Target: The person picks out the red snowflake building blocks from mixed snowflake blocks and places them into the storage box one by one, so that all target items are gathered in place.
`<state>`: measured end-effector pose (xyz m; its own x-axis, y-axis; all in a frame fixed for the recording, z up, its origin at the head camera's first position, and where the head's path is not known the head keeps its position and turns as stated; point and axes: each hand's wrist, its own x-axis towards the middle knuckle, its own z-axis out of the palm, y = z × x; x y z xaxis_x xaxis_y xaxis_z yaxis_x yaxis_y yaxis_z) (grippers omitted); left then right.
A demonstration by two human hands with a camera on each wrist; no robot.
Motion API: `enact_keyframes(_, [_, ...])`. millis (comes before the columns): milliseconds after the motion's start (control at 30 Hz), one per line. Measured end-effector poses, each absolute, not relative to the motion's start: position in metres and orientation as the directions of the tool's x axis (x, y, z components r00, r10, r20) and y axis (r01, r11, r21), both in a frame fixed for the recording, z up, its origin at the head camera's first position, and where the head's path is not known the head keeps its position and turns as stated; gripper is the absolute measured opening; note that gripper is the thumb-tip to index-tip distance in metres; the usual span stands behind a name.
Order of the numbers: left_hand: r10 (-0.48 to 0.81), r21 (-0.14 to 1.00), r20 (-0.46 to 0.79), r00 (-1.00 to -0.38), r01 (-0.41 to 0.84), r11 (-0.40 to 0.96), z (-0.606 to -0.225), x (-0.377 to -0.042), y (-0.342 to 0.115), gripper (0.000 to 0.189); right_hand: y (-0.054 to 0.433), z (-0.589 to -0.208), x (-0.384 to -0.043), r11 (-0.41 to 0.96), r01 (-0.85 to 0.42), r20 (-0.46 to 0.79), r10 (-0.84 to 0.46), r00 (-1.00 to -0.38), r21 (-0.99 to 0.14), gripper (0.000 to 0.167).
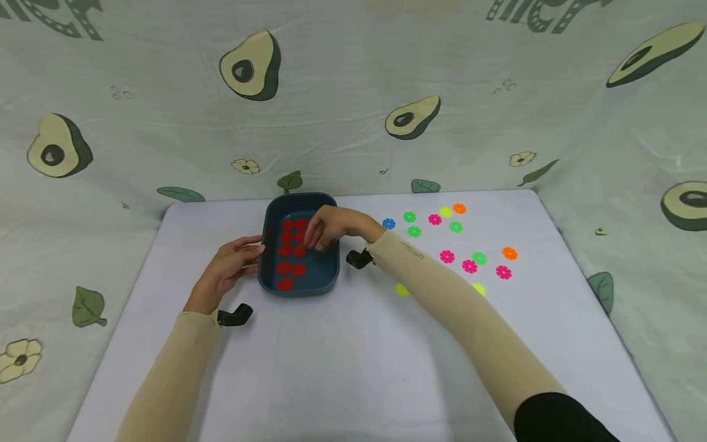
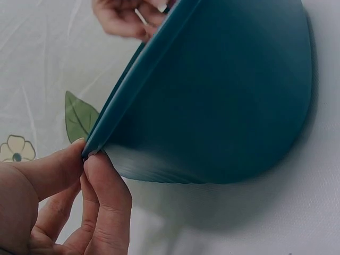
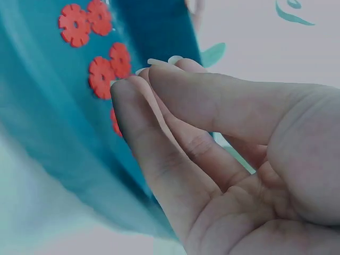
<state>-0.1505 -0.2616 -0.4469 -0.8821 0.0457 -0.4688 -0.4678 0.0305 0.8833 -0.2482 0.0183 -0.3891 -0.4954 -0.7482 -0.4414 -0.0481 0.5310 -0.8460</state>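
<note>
A dark blue tray (image 1: pixel 312 279) with raised walls stands at the back of the table, left of centre. Inside it, several red notched discs (image 1: pixel 284 250) are arranged in two columns. My left hand (image 1: pixel 226 270) holds the tray's left side; in the left wrist view its thumb and forefinger pinch the rim (image 2: pixel 119 103). Over the right part of the tray is my right hand (image 1: pixel 339 226), fingers bent downward. The right wrist view shows its fingertips close to a red disc (image 3: pixel 101 78), with nothing visible between thumb and forefinger; whether they touch the disc is unclear.
Loose notched discs in several colours lie right of the tray, among them a blue one (image 1: pixel 389 223), a pink one (image 1: pixel 469 266) and an orange one (image 1: pixel 510 253). My right forearm passes over some of them. A printed cloth (image 1: pixel 331 123) hangs behind the white table (image 1: pixel 331 368).
</note>
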Motion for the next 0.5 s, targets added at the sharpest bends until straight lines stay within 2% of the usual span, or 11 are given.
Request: enact_keyframes(500, [0.069, 0.881, -0.473, -0.879, -0.471, 0.044, -0.449, -0.151, -0.264, 0.064, 0.094, -0.381, -0.248, 0.532, 0.009, -0.425, -0.666, -0.613, -0.847, 0.026])
